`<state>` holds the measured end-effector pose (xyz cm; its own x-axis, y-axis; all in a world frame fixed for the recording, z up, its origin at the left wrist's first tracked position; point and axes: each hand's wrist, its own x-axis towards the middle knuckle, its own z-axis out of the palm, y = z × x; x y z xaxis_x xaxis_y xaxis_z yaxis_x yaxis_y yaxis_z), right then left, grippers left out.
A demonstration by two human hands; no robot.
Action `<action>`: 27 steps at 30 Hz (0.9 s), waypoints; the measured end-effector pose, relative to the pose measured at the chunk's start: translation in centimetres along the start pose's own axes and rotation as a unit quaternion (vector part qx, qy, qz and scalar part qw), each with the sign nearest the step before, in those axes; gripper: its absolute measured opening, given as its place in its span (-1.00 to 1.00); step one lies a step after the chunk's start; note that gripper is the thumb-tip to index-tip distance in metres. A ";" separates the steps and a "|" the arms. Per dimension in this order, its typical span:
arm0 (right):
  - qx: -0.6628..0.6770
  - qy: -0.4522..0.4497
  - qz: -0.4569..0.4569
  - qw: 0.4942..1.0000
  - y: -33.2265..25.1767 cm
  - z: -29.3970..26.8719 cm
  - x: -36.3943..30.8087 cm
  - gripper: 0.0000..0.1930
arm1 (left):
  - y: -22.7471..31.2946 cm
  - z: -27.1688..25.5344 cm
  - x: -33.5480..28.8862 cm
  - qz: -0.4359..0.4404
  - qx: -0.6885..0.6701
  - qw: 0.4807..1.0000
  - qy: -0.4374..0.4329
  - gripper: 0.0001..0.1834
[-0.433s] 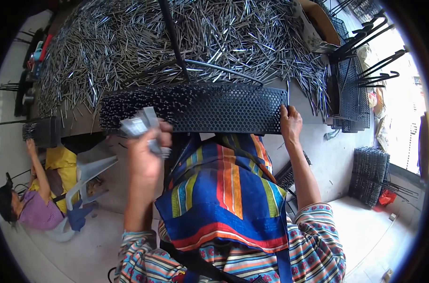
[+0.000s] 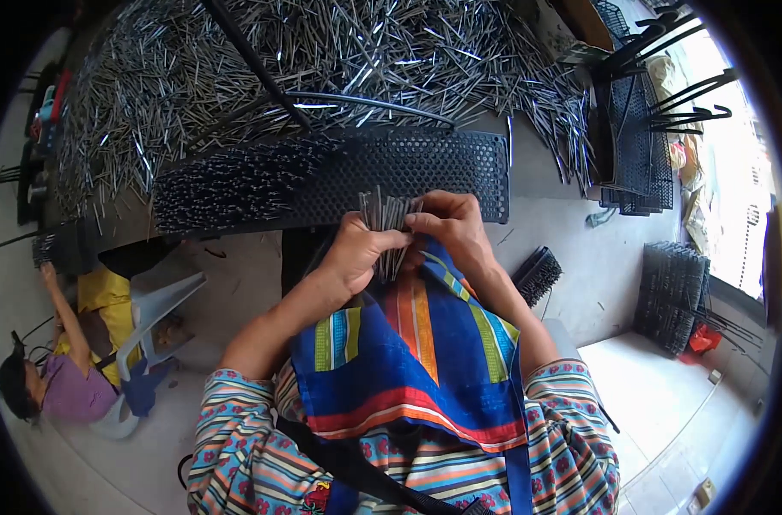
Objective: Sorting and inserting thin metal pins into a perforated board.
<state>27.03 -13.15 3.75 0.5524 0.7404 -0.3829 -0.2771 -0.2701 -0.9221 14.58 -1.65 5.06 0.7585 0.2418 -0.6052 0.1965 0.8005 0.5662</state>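
My left hand (image 2: 354, 255) is closed around a bundle of thin grey metal strips (image 2: 379, 213), which stand roughly upright above my lap. Against the right side of that bundle, the fingers of my right hand (image 2: 456, 227) pinch strips near the top. Just beyond both hands lies a long black perforated panel (image 2: 425, 163) with a rod handle (image 2: 266, 81) running away from it. Dense dark strip ends (image 2: 228, 190) poke up from the panel's left part, while bare holes show on its right. My fingers partly hide the bundle's middle.
A large heap of loose metal strips (image 2: 339, 60) covers the table behind the panel. Perforated black racks (image 2: 635, 137) and a cardboard box (image 2: 571, 34) stand at right. Bristled blocks (image 2: 672, 296) are stacked on the floor. Another person (image 2: 73, 386) works at far left.
My left hand has brought the bundle right and down over my lap. My right hand has left the panel's right end and joined it. The panel appears shifted slightly left and up.
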 end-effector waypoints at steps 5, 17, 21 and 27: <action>0.001 0.006 0.053 0.999 -0.2 -0.1 0.5 -0.89 | -0.9 -0.7 1.1 0.008 0.018 1.000 0.023 -0.84; -0.019 0.172 -0.238 0.956 -1.7 -1.2 4.7 -0.96 | -3.1 -4.4 -0.5 -0.055 0.046 0.997 -0.009 -0.87; -0.147 0.157 -0.362 0.907 -1.7 -1.1 7.5 -0.90 | -1.9 -3.6 -0.5 0.003 0.051 0.999 -0.005 -0.84; -0.207 0.158 -0.389 0.884 -2.2 -0.4 8.0 -0.87 | 0.3 -2.1 0.8 0.003 -0.015 0.999 0.028 -0.82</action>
<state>32.40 -6.87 2.68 0.6587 0.6103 0.4400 0.5587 -0.0050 -0.8294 13.90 -0.03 3.62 0.7229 0.2769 -0.6330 0.1720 0.8152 0.5531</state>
